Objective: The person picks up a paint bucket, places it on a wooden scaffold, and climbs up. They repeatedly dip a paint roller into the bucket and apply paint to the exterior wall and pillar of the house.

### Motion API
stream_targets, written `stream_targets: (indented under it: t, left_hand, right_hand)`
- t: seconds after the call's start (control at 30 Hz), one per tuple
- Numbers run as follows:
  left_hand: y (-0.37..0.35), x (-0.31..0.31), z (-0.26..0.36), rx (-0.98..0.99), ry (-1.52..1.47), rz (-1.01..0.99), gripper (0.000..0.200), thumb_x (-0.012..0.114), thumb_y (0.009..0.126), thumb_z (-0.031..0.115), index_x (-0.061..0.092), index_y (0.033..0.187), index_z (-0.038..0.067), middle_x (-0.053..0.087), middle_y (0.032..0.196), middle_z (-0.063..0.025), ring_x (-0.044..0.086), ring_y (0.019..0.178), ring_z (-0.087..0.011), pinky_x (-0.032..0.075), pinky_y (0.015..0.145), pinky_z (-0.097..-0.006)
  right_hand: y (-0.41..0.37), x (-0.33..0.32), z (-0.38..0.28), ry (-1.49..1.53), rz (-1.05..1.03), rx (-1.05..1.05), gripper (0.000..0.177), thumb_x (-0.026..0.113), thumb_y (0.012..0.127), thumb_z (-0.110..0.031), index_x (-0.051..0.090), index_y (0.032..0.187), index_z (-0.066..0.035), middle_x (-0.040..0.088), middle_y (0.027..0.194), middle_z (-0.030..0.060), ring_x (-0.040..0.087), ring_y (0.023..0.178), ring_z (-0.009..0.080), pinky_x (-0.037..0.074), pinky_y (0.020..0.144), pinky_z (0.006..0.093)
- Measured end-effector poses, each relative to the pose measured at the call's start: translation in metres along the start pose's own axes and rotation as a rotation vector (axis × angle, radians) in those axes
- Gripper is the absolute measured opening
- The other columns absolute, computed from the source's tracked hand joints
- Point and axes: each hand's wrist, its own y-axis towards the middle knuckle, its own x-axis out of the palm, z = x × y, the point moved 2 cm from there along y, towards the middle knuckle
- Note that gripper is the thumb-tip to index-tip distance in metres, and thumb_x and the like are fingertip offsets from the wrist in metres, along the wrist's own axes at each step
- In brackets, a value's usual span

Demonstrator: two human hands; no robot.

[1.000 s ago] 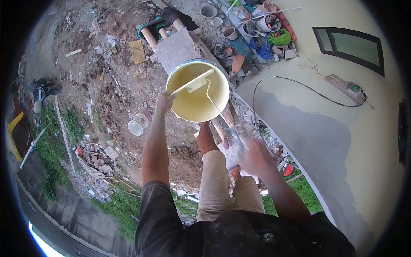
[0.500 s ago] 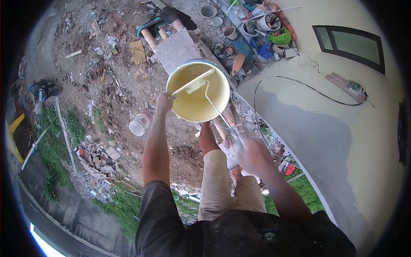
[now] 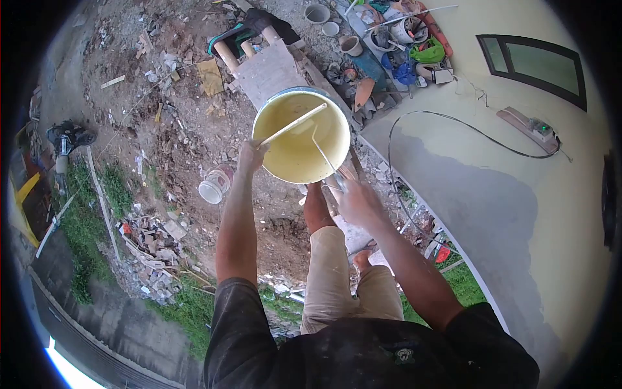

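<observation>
A large bucket (image 3: 278,170) with pale yellow paint (image 3: 291,155) inside is in front of me, its mouth facing up toward my head. My left hand (image 3: 251,157) is closed at the bucket's left rim, around the near end of a pale wooden stick (image 3: 295,124) that slants across the opening. In my right hand (image 3: 357,202) is a paint roller (image 3: 320,148), gripped by its handle at the bucket's lower right rim. The bent wire of the roller reaches into the bucket; its head is mostly hidden low inside, behind the stick.
Under and beyond the bucket runs a plank platform (image 3: 269,71). A partly painted wall (image 3: 466,188) with a window (image 3: 538,68) rises on the right. A small paint pail (image 3: 210,190) lies on rubble-strewn ground to the left. Buckets and bags (image 3: 405,52) crowd the back. A black cable (image 3: 447,118) loops along the wall.
My right hand has moved up and left toward the bucket, pushing the roller deeper inside, so its head shows less. My left hand and the stick stay nearly in place.
</observation>
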Motion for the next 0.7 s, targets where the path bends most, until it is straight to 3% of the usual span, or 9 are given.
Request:
stream_targets:
  t: [0.13,0.23,0.3,0.37,0.53,0.67,0.7]
  left_hand:
    - [0.002,0.003,-0.007,0.019,0.035,0.038,0.026,0.062,0.087,0.024,0.068,0.108,0.01,0.07,0.083,-0.0097,0.064,0.074,-0.015,0.049,0.07,-0.0325]
    - [0.001,0.0,-0.004,0.038,0.072,0.027,0.026,0.062,0.087,0.025,0.068,0.108,0.011,0.07,0.083,-0.0099,0.064,0.075,-0.0155,0.049,0.07,-0.0326]
    - [0.001,-0.001,-0.001,0.02,0.037,0.021,0.025,0.062,0.086,0.022,0.068,0.107,0.011,0.07,0.085,-0.0112,0.066,0.078,-0.0174,0.049,0.072,-0.0326]
    - [0.001,-0.001,-0.002,-0.001,0.005,0.017,0.024,0.062,0.085,0.02,0.068,0.107,0.012,0.07,0.088,-0.0125,0.067,0.081,-0.0193,0.05,0.074,-0.0326]
    - [-0.004,-0.004,0.004,0.02,-0.003,0.006,0.025,0.062,0.085,0.02,0.068,0.107,0.01,0.07,0.088,-0.0137,0.067,0.081,-0.0194,0.05,0.075,-0.0332]
    - [0.006,0.004,-0.017,0.052,0.049,0.028,0.027,0.06,0.087,0.026,0.068,0.107,0.009,0.07,0.085,-0.0118,0.066,0.078,-0.0178,0.049,0.072,-0.0336]
    - [0.003,0.001,-0.012,0.024,0.052,0.032,0.027,0.061,0.086,0.025,0.068,0.107,0.009,0.069,0.087,-0.0147,0.067,0.081,-0.0214,0.049,0.074,-0.0347]
  right_hand:
    - [-0.125,-0.06,-0.008,0.018,0.012,-0.066,0.04,0.053,0.08,-0.007,0.049,0.117,0.005,0.062,0.08,0.026,0.061,0.073,0.0425,0.048,0.069,0.0499]
    - [-0.158,-0.07,0.0,0.027,0.006,-0.07,0.046,0.055,0.08,-0.008,0.044,0.124,0.004,0.062,0.078,0.0243,0.061,0.073,0.0421,0.048,0.068,0.0504]
    - [-0.151,-0.064,0.005,0.024,-0.019,-0.058,0.049,0.055,0.08,-0.008,0.043,0.126,0.004,0.062,0.078,0.0238,0.061,0.073,0.0417,0.048,0.068,0.0507]
    - [-0.109,-0.035,0.023,-0.037,0.057,-0.077,0.036,0.05,0.077,-0.003,0.053,0.112,0.005,0.061,0.081,0.0268,0.06,0.075,0.0439,0.047,0.066,0.0501]
    - [-0.007,0.0,0.037,-0.068,0.106,-0.047,0.033,0.05,0.077,-0.005,0.056,0.108,0.006,0.06,0.077,0.0271,0.06,0.074,0.0432,0.047,0.066,0.0504]
    - [-0.092,-0.064,-0.005,0.013,0.042,-0.03,0.039,0.052,0.077,-0.005,0.054,0.114,0.006,0.06,0.078,0.0283,0.06,0.074,0.0433,0.047,0.068,0.0497]
    - [-0.118,-0.076,-0.011,0.003,-0.006,0.014,0.04,0.053,0.077,-0.005,0.054,0.115,0.006,0.06,0.078,0.0283,0.061,0.074,0.0432,0.047,0.068,0.0494]
